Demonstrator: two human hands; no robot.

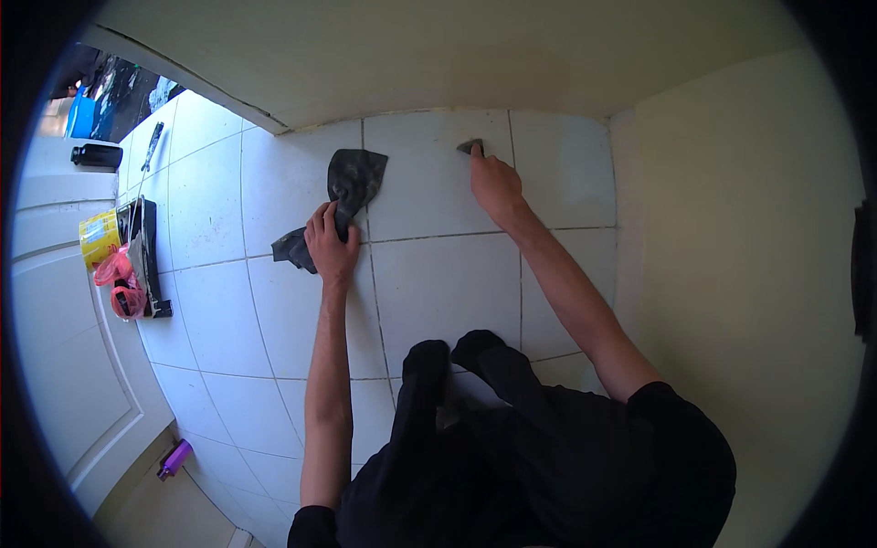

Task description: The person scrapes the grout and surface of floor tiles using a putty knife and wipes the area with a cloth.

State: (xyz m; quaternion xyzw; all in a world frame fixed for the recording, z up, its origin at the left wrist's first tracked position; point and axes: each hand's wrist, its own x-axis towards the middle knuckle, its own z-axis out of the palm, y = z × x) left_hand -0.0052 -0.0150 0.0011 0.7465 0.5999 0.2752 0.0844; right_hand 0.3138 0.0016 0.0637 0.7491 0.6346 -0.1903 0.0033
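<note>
My left hand [331, 239] is closed on the middle of a crumpled black cloth [355, 175], pressing it to the white floor tiles [438, 187]. One end of the cloth spreads out beyond my fingers, and the other pokes out to the left. Farther right, my right hand [498, 192] grips a small scraper with a dark, flared blade [469, 146]. Its index finger reaches along the tool, and the blade rests on a tile close to the wall's foot. The scraper's handle is hidden in my hand.
Walls rise ahead [438, 55] and at the right [731, 228]. By the white door [55, 301] at left are a yellow container [99, 239], pink plastic bags [123, 283] and a black tray-like object [149, 237]. A purple bottle [174, 459] lies lower left.
</note>
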